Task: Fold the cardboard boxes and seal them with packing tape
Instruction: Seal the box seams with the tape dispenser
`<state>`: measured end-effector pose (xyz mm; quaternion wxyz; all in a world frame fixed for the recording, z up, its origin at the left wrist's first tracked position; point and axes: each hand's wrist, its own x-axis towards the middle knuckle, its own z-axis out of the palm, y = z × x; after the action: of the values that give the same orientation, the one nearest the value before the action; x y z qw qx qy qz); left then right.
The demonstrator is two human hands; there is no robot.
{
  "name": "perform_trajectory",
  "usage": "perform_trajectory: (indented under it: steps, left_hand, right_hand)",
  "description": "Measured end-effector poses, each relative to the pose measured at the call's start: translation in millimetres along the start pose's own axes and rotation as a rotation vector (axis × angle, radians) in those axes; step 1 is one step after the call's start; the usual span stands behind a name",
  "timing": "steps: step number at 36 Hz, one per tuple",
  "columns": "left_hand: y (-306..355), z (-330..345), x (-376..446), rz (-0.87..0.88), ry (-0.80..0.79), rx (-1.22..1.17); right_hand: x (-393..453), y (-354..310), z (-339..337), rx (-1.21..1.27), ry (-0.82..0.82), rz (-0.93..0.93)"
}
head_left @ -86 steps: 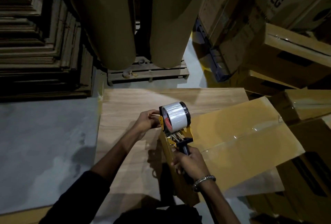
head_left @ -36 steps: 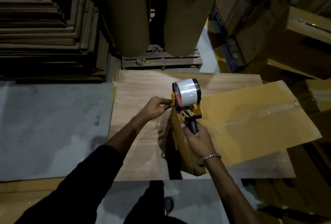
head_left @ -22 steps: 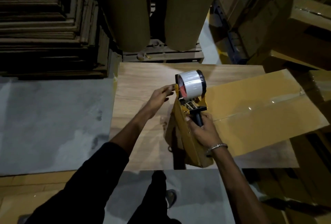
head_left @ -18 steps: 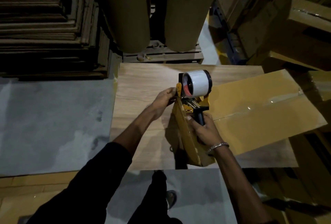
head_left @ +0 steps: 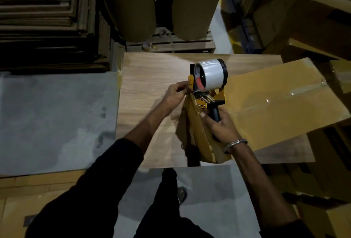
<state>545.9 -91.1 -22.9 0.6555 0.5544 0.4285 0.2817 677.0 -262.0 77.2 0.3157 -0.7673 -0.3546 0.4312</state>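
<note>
Now the right hand (head_left: pixel 221 125) grips the tape dispenser (head_left: pixel 208 85) by its black handle over the smooth cardboard box (head_left: pixel 275 104); left hand (head_left: pixel 175 95) fingers pinch its yellow front tab.

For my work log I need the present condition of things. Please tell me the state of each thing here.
tape dispenser: upright on the box's near end, roll loaded.
cardboard box: folded, lying on the wooden board, top seam taped.
left hand: pinches at the dispenser's front.
right hand: grips the black handle.
</note>
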Motion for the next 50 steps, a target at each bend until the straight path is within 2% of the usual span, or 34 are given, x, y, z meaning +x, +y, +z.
perform_trajectory:
  steps: [7,15,20,24,27,30,33,36,38,50]
  left_hand:
    - [6.1,1.4,-4.5,0.111,0.040,0.122]
    - [3.7,-0.5,-7.3,0.164,0.022,0.129]
    - [5.1,2.9,-6.8,0.140,0.052,0.108]
    - [12.2,3.2,-11.3,0.173,0.054,0.084]
    - [18.1,4.8,-15.8,0.227,0.160,0.253]
    - [23.7,6.3,-25.5,0.377,0.249,0.440]
    - [22.9,12.9,-32.6,0.477,0.089,0.520]
    - [7.7,14.2,-38.6,0.496,-0.101,0.548]
    - [1.4,14.5,-42.1,0.481,-0.151,0.507]
    - [1.6,28.7,-51.8,0.340,-0.051,0.523]
  right_hand:
    - [-15.5,6.8,-1.5,-0.094,0.025,-0.002]
    - [-36.3,13.3,0.7,-0.148,-0.006,0.044]
    - [-56.3,23.4,-5.0,-0.160,-0.015,0.096]
    - [-69.0,35.8,-6.1,-0.101,-0.004,0.148]
    - [-69.2,36.7,-8.1,-0.047,-0.015,0.157]
    - [-70.6,32.0,-9.0,-0.024,-0.013,0.162]
    - [-70.4,33.8,-8.3,-0.028,-0.016,0.166]
    - [-69.4,35.4,-6.7,-0.023,-0.010,0.163]
    - [-70.9,33.3,-5.5,-0.027,-0.014,0.147]
    - [-117.3,62.9,-8.3,-0.001,-0.019,0.194]
